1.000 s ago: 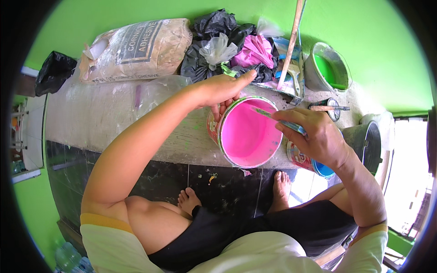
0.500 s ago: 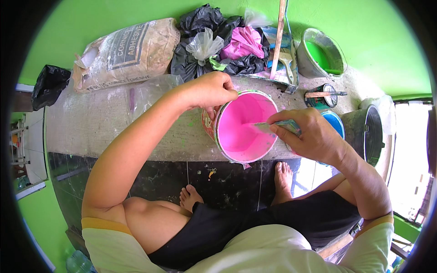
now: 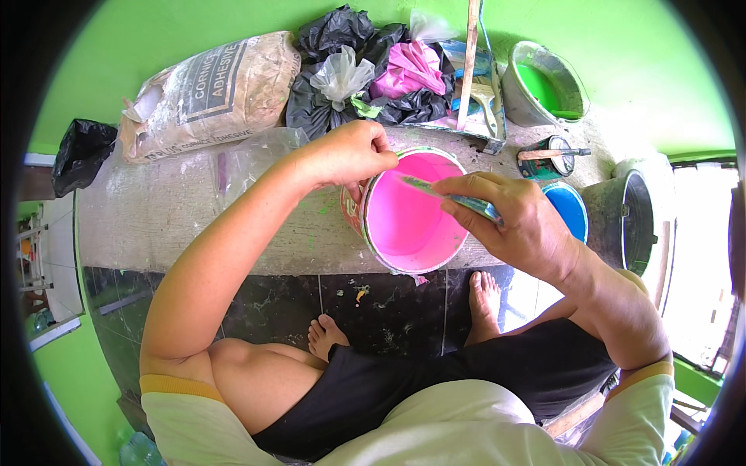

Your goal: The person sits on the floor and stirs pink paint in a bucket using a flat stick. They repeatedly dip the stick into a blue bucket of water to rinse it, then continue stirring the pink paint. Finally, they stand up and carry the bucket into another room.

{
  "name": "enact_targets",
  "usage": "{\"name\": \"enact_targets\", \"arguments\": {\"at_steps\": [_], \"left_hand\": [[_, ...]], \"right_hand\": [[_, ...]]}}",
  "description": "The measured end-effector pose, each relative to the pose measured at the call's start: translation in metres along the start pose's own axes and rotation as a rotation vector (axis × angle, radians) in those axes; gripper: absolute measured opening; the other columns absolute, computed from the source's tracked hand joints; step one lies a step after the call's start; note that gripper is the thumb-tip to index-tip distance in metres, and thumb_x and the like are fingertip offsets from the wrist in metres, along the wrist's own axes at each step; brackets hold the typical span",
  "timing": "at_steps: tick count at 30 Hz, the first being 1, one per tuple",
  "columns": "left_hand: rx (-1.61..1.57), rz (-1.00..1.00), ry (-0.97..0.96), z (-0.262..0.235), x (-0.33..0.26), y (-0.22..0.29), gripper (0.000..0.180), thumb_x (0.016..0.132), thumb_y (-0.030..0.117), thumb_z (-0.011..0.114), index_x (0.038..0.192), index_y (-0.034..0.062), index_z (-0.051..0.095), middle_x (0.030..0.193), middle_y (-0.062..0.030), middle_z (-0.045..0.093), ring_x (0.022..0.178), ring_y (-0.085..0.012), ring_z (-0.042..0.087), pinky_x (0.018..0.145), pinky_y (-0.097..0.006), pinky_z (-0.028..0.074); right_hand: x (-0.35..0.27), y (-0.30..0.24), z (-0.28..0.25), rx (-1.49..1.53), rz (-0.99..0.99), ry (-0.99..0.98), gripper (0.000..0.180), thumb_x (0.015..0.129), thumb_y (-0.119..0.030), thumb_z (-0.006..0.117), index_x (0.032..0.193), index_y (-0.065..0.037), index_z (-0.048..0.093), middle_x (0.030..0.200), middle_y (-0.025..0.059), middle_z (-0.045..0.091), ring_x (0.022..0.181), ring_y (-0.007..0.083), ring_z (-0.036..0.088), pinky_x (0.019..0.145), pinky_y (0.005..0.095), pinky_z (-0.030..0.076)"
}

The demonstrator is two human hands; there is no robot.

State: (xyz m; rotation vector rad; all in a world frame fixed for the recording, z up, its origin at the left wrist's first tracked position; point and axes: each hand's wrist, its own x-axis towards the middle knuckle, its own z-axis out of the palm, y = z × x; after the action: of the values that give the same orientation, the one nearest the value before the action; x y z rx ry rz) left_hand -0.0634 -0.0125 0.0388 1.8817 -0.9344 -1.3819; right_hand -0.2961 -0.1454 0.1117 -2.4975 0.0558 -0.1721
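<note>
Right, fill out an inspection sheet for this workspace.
Surface: pale ledge, paint-spotted.
Job's things: bucket of pink paint; paint-smeared flat tool over its mouth.
Clutter: paper sack; black bags; pink bag; tray with paintbrush and wooden stick; bucket of green paint; small can with a wooden-handled tool across it; blue-lined tub; black bucket.
Hands: right hand holds the flat tool; left hand is at the pink bucket's rim, grip unclear.
Cables: nothing seen that is clearly one.
Surroundings: green wall; black tiled floor; bright opening at right.
</note>
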Motion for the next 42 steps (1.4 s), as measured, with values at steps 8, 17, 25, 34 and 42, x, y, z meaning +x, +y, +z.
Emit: {"name": "enact_targets", "arguments": {"at_steps": [8, 17, 25, 34, 42], "left_hand": [[0.005, 0.001, -0.01, -0.001, -0.001, -0.001, 0.027, 0.099, 0.02, 0.068, 0.108, -0.0054, 0.063, 0.094, -0.0119, 0.068, 0.073, -0.0194, 0.073, 0.056, -0.037, 0.065], [-0.002, -0.023, 0.004, -0.001, 0.0, -0.004, 0.028, 0.099, 0.022, 0.068, 0.108, -0.0043, 0.063, 0.093, -0.01, 0.068, 0.072, -0.018, 0.07, 0.06, -0.038, 0.065], [-0.026, -0.015, 0.005, 0.0, -0.002, -0.002, 0.028, 0.102, 0.024, 0.068, 0.111, -0.0026, 0.063, 0.093, -0.0096, 0.068, 0.073, -0.0166, 0.071, 0.059, -0.036, 0.064], [0.023, 0.017, 0.006, 0.0, -0.004, -0.002, 0.028, 0.102, 0.023, 0.067, 0.11, -0.003, 0.062, 0.092, -0.0098, 0.068, 0.07, -0.0163, 0.071, 0.058, -0.035, 0.064], [-0.055, 0.003, 0.054, 0.0, -0.003, -0.006, 0.025, 0.1, 0.018, 0.067, 0.105, -0.0062, 0.062, 0.088, -0.0113, 0.068, 0.07, -0.0196, 0.073, 0.054, -0.036, 0.063]], "right_hand": [[-0.003, 0.001, -0.006, -0.059, 0.127, -0.105, 0.022, 0.1, -0.017, 0.074, 0.114, 0.0, 0.075, 0.098, 0.0234, 0.077, 0.086, 0.0398, 0.076, 0.077, 0.0447, 0.061], [-0.006, -0.005, 0.006, 0.171, 0.148, -0.131, 0.023, 0.1, -0.016, 0.075, 0.117, 0.0, 0.076, 0.095, 0.0211, 0.078, 0.085, 0.0324, 0.078, 0.075, 0.0395, 0.059], [0.002, 0.008, 0.002, -0.065, -0.035, 0.029, 0.022, 0.099, -0.014, 0.074, 0.117, -0.001, 0.074, 0.101, 0.0205, 0.078, 0.086, 0.038, 0.076, 0.078, 0.0427, 0.061], [-0.003, 0.005, -0.001, 0.045, 0.105, -0.133, 0.021, 0.098, -0.02, 0.072, 0.105, -0.001, 0.074, 0.083, 0.0239, 0.072, 0.077, 0.0434, 0.073, 0.072, 0.0496, 0.059], [0.0, -0.003, 0.005, 0.185, 0.119, -0.062, 0.022, 0.101, -0.017, 0.074, 0.116, -0.001, 0.076, 0.095, 0.0201, 0.078, 0.083, 0.0361, 0.077, 0.075, 0.041, 0.06]]}}
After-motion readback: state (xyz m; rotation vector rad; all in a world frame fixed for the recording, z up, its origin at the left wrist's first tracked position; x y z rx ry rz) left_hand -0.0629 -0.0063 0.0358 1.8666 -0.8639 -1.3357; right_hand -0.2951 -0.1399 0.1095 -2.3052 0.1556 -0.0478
